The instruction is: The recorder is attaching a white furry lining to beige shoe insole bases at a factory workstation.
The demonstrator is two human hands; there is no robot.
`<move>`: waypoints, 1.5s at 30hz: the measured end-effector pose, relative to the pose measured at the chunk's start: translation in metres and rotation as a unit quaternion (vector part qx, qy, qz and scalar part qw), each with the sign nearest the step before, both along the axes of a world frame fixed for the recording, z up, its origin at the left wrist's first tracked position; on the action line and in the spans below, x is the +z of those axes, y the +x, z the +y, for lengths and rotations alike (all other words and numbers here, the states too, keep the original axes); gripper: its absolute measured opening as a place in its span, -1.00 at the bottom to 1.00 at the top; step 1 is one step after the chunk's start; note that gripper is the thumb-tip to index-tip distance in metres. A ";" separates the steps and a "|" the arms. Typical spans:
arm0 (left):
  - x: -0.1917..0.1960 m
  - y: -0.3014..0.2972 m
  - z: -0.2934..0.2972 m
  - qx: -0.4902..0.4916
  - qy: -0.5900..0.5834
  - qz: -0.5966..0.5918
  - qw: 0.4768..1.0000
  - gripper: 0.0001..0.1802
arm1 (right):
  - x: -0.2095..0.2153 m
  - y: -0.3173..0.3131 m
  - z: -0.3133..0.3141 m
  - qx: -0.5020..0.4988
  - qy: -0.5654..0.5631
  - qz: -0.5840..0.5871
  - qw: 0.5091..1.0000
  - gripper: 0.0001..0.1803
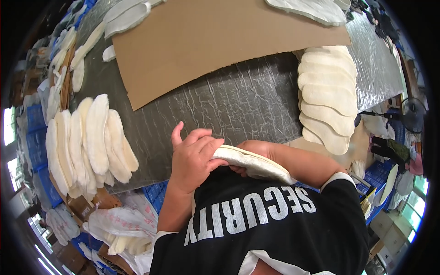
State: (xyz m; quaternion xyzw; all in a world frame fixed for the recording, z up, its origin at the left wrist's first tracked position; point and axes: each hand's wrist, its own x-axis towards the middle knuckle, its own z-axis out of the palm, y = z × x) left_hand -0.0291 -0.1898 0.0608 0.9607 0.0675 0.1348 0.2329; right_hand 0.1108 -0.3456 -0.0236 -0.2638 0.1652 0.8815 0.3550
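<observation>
A cream, fleecy insole (254, 163) is held close to my chest, its edge turned up and layers showing along it. My left hand (195, 158) pinches its left end between thumb and fingers, the little finger raised. Behind the insole, my right hand (253, 150) grips its middle from the far side; part of that hand is hidden by the insole. A fanned stack of smooth cream insoles (327, 98) lies at the right of the table, and a pile of fluffy insoles (87, 142) at the left.
A brown cardboard sheet (220, 41) covers the far part of the dark, wrinkled table covering (220, 105). White fleece pieces (311, 10) lie on its far edge. Below left are plastic bags (121, 222) and blue crates (156, 195). A black fan (414, 114) stands at far right.
</observation>
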 end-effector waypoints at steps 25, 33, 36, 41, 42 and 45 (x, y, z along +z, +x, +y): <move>-0.019 -0.007 -0.027 -0.036 -0.069 0.065 0.995 -0.86 | 0.006 0.034 0.002 0.188 0.393 -0.437 0.787 -0.71; -0.019 -0.011 -0.035 -0.019 -0.095 0.137 0.986 -0.86 | 0.006 0.025 0.013 0.239 0.354 -0.437 0.791 -0.71; -0.018 -0.011 -0.033 -0.024 -0.096 0.130 0.987 -0.87 | 0.019 0.026 0.020 0.287 0.349 -0.468 0.760 -0.72; -0.020 -0.013 -0.033 -0.018 -0.139 0.151 0.979 -0.92 | 0.016 0.023 0.017 0.265 0.346 -0.473 0.766 -0.71; -0.020 -0.013 -0.033 -0.019 -0.139 0.151 0.979 -0.92 | 0.017 0.023 0.017 0.266 0.345 -0.472 0.767 -0.71; -0.018 -0.012 -0.034 -0.039 -0.131 0.194 0.971 -0.93 | 0.012 0.019 0.016 0.262 0.360 -0.482 0.755 -0.71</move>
